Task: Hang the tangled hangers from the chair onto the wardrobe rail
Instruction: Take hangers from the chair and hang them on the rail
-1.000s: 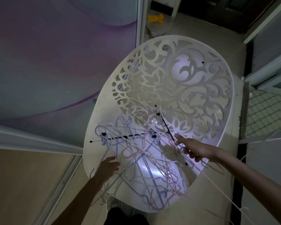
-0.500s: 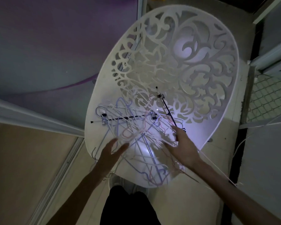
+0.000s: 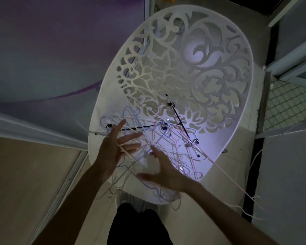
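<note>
A tangle of thin wire hangers point(image 3: 168, 144), white, pink and lilac, with two black clip hangers, lies on the seat of a white chair point(image 3: 240, 55) with an ornate cut-out back. My left hand point(image 3: 117, 147) hovers over the left side of the pile, fingers spread, with a pale wire crossing its palm. My right hand point(image 3: 162, 172) is over the pile's front, blurred, fingers apart and palm turned left. Neither hand visibly grips a hanger. The wardrobe rail is out of sight.
A purple-grey sliding wardrobe door point(image 3: 42, 59) and its floor track point(image 3: 64, 174) run along the left. A mesh panel point(image 3: 290, 106) stands at the right. Long hanger wires trail off the chair towards the lower right floor. My dark trousers point(image 3: 136, 227) show at the bottom.
Both hands have risen and drawn closer together over the pile's front left. The left hand has spread wide; the right has left the black clip hanger and moved left.
</note>
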Demonstrator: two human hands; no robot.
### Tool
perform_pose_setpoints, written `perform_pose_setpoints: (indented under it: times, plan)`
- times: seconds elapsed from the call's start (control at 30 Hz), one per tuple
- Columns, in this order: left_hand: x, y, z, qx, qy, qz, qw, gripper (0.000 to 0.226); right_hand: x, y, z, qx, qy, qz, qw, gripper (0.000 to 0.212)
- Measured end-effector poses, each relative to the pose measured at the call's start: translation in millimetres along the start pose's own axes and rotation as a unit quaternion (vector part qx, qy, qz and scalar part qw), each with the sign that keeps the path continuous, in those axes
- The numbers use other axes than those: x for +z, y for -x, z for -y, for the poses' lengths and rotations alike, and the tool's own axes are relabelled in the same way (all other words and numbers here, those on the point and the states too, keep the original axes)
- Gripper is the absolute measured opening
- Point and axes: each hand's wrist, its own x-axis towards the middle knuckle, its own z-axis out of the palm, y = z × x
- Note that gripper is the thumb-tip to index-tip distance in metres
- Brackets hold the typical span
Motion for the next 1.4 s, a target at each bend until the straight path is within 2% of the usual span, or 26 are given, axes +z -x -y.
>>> perform_pose_setpoints:
  times: [0.07,0.1,0.2,0.3,0.4,0.53,0.67,0.83,0.9,1.07,1.13,1.27,1.33,1.4]
  plan:
    - [-5,4,-4,-0.028,-0.009,-0.025,0.999,0.04,-32,2,-15,0.047,-0.022,-0.012,0.999,0.087]
    - [-8,6,-5,-0.039,-0.007,-0.034,0.999,0.039,-50,2,-27,0.066,-0.004,-0.05,0.997,0.087]
    - [-23,9,-10,-0.071,-0.006,-0.031,0.997,0.039,-91,-5,-58,0.09,0.201,-0.135,0.966,0.09]
    - [-33,6,-12,-0.1,-0.038,-0.041,0.993,0.039,-98,-30,-68,0.09,0.29,-0.102,0.947,0.095]
    - [-40,2,-9,-0.112,-0.075,-0.059,0.989,0.041,-77,-70,-67,0.09,0.335,-0.038,0.937,0.115]
    - [-37,-6,-8,-0.119,-0.088,-0.078,0.986,0.041,-66,-101,-68,0.121,0.384,-0.038,0.915,0.127]
    - [-34,-13,-10,-0.119,-0.113,-0.109,0.98,0.039,-80,-101,-64,0.115,0.336,-0.016,0.935,0.12]
    - [-35,-13,-13,-0.11,-0.14,-0.165,0.97,0.028,-97,-97,-49,0.102,0.262,-0.064,0.958,0.122]
    - [-35,-13,-16,-0.096,-0.156,-0.175,0.967,0.027,-106,-97,-38,0.084,0.286,-0.096,0.95,0.117]
    - [-34,-16,-18,-0.049,-0.168,-0.178,0.968,0.033,-120,-91,-12,0.04,0.409,-0.149,0.9,0.109]
    - [-36,-14,-17,-0.032,-0.18,-0.169,0.968,0.038,-121,-83,-7,0.044,0.406,-0.145,0.901,0.105]
    - [-37,-8,-17,0.003,-0.19,-0.17,0.967,0.036,-122,-65,-4,0.084,0.294,-0.13,0.943,0.101]
    - [-37,-5,-20,0.014,-0.193,-0.18,0.964,0.027,-124,-58,-1,0.109,0.217,-0.111,0.964,0.099]
    - [-39,-1,-25,0.01,-0.199,-0.185,0.962,0.028,-121,-48,3,0.121,0.134,-0.086,0.98,0.092]
